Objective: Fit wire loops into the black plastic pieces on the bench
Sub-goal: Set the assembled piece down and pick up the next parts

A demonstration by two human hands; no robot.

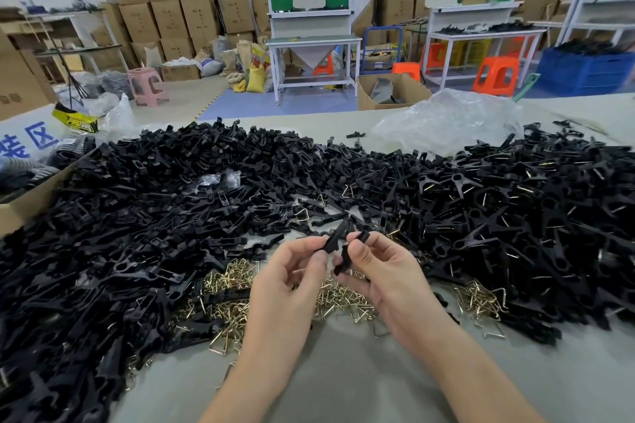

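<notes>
My left hand (292,280) pinches one black plastic piece (336,237) between thumb and fingers, above the bench. My right hand (385,271) grips a second black plastic piece (347,256) right beside it, the two pieces touching at their ends. Below the hands lies a heap of brass-coloured wire loops (233,285). I cannot tell whether a wire loop sits in either held piece. A wide pile of black plastic pieces (171,199) covers the bench to the left, and another pile with wire loops showing in them (515,209) lies to the right.
The grey bench top (343,371) shows bare near me. A clear plastic bag (446,120) lies at the far right of the bench. A cardboard box (31,196) stands at the left edge. Workstations, orange stools and stacked cartons fill the room behind.
</notes>
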